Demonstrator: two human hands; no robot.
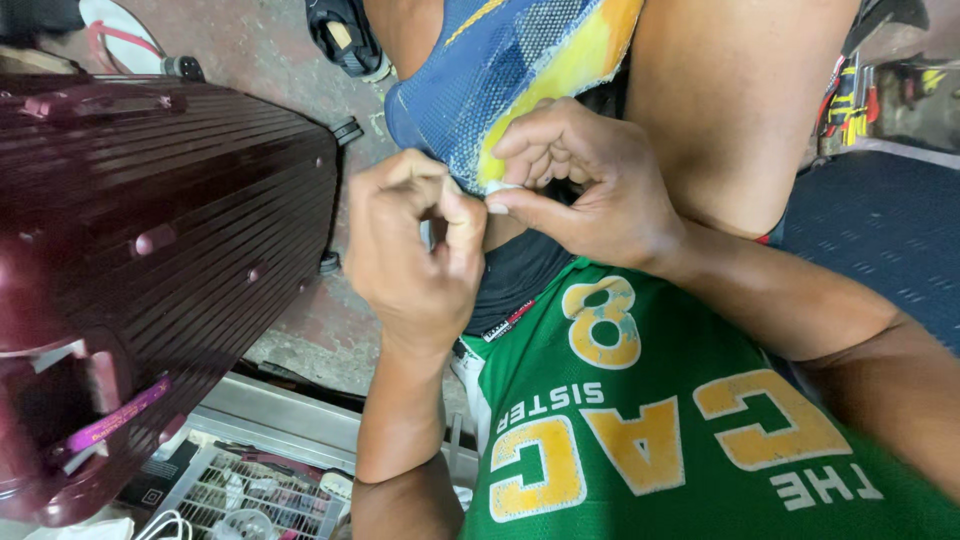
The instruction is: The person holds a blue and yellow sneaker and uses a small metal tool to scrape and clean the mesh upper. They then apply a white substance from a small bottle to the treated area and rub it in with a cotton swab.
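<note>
Head view: I'm working the blue and yellow shoe (500, 80), propped on my knee right of the maroon suitcase (160, 250). My right hand (590, 180) is pinching its white sole edge, my left hand (415, 250) pinching just beside. The edge looks unfinished.

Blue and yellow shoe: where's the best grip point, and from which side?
Probably the rear edge of the blue and yellow shoe, where its mesh upper narrows to a thin rim. Come from below, the wearer's side, as the left hand and right hand do: both pinch that edge, while the rest lies against the bare legs.
</note>
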